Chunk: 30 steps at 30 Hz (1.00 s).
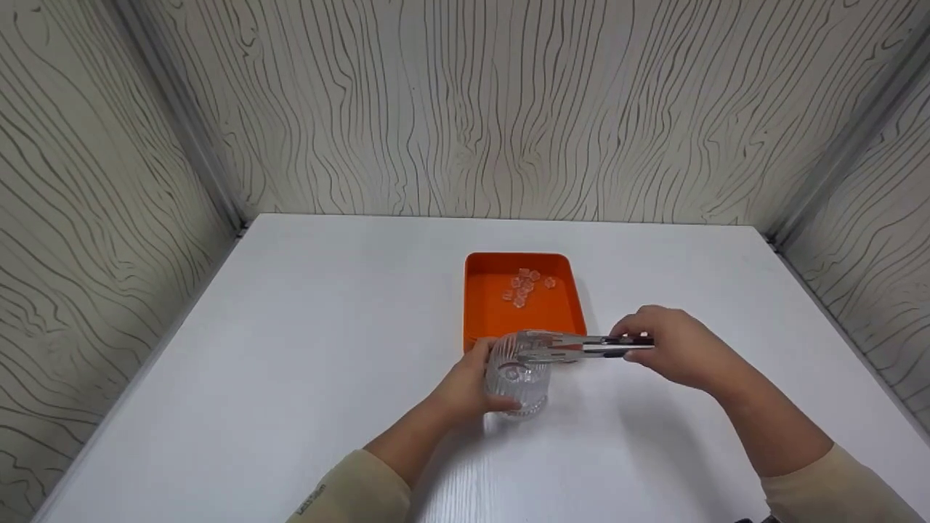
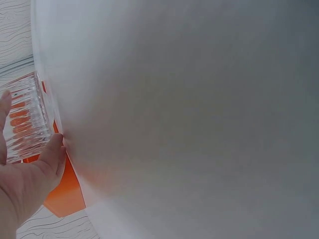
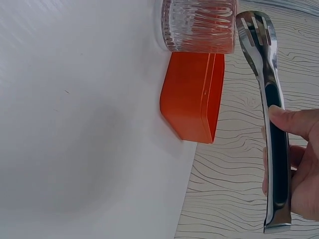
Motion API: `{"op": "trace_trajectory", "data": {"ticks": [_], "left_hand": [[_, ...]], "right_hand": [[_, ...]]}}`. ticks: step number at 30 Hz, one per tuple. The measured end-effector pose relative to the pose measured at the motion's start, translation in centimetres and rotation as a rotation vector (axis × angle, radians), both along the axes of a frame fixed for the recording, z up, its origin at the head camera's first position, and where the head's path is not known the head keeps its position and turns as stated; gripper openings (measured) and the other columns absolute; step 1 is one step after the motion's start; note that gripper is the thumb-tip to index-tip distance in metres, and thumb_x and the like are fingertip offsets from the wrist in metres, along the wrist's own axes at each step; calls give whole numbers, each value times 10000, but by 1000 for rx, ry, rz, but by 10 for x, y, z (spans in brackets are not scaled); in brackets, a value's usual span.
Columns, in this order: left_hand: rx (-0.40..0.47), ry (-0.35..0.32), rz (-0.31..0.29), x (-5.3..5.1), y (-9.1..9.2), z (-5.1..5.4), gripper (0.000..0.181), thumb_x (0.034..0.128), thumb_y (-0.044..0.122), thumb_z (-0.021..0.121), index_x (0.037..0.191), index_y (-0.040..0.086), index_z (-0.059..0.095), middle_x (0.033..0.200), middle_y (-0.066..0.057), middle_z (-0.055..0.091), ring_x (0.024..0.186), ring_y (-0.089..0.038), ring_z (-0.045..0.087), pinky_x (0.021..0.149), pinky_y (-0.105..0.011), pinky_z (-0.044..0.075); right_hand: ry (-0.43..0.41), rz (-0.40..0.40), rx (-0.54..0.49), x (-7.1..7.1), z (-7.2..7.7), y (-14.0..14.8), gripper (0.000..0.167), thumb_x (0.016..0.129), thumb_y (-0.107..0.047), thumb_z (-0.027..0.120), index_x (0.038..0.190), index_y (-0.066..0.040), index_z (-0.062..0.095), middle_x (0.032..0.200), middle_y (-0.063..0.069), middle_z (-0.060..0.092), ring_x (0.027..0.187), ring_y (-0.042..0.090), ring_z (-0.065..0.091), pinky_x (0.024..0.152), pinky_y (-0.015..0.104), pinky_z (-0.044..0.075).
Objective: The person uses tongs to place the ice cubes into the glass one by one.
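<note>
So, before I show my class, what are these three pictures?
This is human work, with no robot. The widest picture comes from a head-worn camera looking forward and down; the other two come from cameras on the left and right wrists. An orange tray holding small clear pieces lies on the white table. The left hand holds a ribbed clear glass beside the tray; the right hand holds metal tongs, their tips over the glass's mouth. Whether the tongs grip anything is hard to tell.

A clear ribbed glass (image 1: 532, 392) stands upright on the worktop (image 1: 327, 327), just in front of an orange tray (image 1: 482, 309) holding small clear pieces (image 1: 524, 286). Metal tongs (image 3: 280, 159) with dark handle inlays hang level, tips at the glass's mouth.
</note>
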<state>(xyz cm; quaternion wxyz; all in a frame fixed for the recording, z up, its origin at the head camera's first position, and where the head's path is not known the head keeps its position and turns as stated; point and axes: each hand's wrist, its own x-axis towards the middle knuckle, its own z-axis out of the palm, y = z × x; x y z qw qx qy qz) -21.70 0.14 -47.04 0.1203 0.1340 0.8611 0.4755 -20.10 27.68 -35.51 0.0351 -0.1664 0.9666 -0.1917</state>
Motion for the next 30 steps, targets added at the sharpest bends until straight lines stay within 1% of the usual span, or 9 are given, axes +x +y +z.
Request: {"op": "trace_trajectory", "data": {"ticks": [8, 17, 21, 25, 30], "left_hand": [[-13, -34, 20, 1, 0, 1, 802, 620, 259, 844, 1243, 350, 348, 1263, 88, 482, 1188, -185, 454, 1024, -457, 341], [-8, -39, 28, 0, 0, 0, 793, 615, 270, 846, 1235, 342, 357, 1248, 89, 485, 1186, -184, 451, 1016, -456, 353], [-10, -40, 25, 1, 1, 1, 790, 625, 271, 838, 1243, 344, 352, 1250, 84, 479, 1184, -191, 451, 1007, -465, 360], [-18, -52, 32, 1, 1, 1, 793, 627, 275, 837, 1245, 357, 348, 1247, 86, 474, 1177, -193, 453, 995, -468, 374], [-11, -55, 36, 2, 1, 1, 792, 627, 275, 837, 1247, 350, 350, 1240, 81, 478, 1164, -196, 461, 989, -469, 381]], "right_hand": [[-3, -50, -7, -7, 2, 3, 220, 795, -48, 663, 1000, -127, 666, 869, 4, 576, 767, 188, 522, 652, 326, 461], [-48, -185, 11, -20, -2, 2, 240, 820, -84, 644, 1059, -102, 650, 945, 106, 588, 816, 248, 522, 684, 396, 478], [-37, -243, 52, -27, -3, -2, 251, 832, -101, 636, 1083, -83, 633, 930, 120, 571, 781, 249, 517, 640, 374, 473], [-20, -282, 96, -33, -5, -9, 244, 843, -121, 627, 1079, -59, 623, 896, 128, 550, 748, 253, 508, 605, 353, 459], [11, -285, 166, -42, -11, -21, 225, 844, -131, 626, 1034, -11, 617, 835, 131, 538, 688, 253, 501, 587, 350, 455]]}}
